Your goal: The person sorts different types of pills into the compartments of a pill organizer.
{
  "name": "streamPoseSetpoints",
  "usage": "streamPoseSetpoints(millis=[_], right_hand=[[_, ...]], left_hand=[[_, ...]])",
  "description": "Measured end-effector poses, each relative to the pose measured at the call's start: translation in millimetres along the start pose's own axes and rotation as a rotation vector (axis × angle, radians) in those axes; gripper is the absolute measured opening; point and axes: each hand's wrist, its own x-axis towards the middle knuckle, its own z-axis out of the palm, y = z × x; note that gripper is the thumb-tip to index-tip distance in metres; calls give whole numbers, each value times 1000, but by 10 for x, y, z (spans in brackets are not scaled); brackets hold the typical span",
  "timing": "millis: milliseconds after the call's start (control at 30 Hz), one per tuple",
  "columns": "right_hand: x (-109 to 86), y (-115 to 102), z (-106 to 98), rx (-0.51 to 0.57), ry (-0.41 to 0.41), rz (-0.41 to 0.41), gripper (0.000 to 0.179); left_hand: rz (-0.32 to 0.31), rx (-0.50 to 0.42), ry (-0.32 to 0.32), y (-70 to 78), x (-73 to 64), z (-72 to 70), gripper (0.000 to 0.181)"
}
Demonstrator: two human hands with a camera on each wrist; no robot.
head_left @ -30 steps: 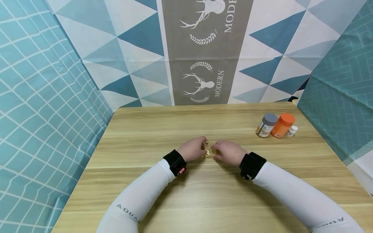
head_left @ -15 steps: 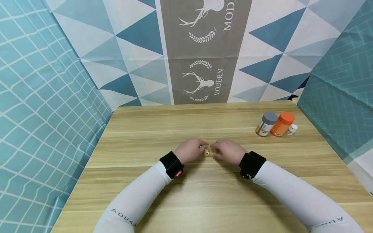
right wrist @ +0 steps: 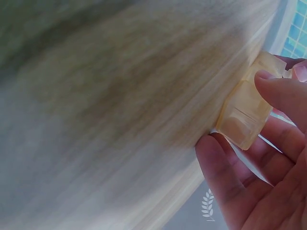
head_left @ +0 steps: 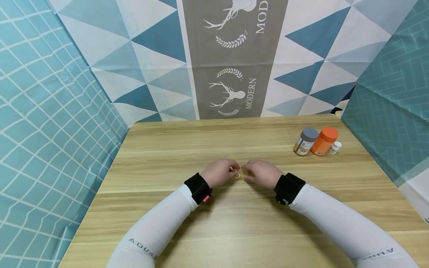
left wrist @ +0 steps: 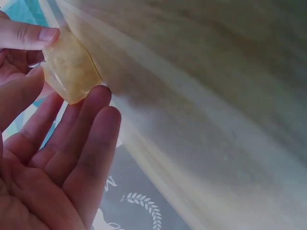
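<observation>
A small translucent yellow pill box point(head_left: 242, 173) with box-like sections lies between both hands at the middle of the table. My left hand point(head_left: 219, 173) pinches its left end; in the left wrist view the thumb and fingertips meet the edges of the yellow plastic point(left wrist: 72, 69). From the other side my right hand point(head_left: 265, 174) grips it. The right wrist view shows the right thumb point(right wrist: 276, 88) over the pill box point(right wrist: 245, 112), with the other fingers curled behind. Its contents are too blurred to make out.
At the back right of the wooden table point(head_left: 187, 137) stand a grey-capped bottle point(head_left: 305, 141), an orange bottle point(head_left: 324, 141) and a small white bottle point(head_left: 335, 147), close together. Patterned cloth point(head_left: 231, 59) hangs behind the table and at both sides.
My left hand has come down from a raised, spread-finger pose over the pill box's left end to a pinch close against it. The right hand keeps its hold nearly unmoved.
</observation>
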Motion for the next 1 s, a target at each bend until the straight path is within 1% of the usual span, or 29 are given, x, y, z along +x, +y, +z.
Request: streamPoseSetpoints(millis=[133, 300, 400, 667, 800, 1000], right_hand=[[2, 5, 3, 5, 1, 1, 40], [10, 20, 14, 8, 10, -6, 39], [11, 25, 15, 12, 14, -12, 40], [16, 28, 6, 8, 26, -24, 39], [17, 22, 14, 10, 27, -21, 40], [14, 19, 18, 6, 12, -11, 41]], left_hand=[[-28, -14, -47, 26, 39, -32, 29], [-49, 32, -85, 41, 86, -41, 29], [-55, 59, -84, 52, 90, -36, 28], [-46, 108, -62, 91, 80, -37, 23], [-50, 109, -63, 92, 70, -37, 22], [-54, 92, -50, 94, 42, -36, 24]])
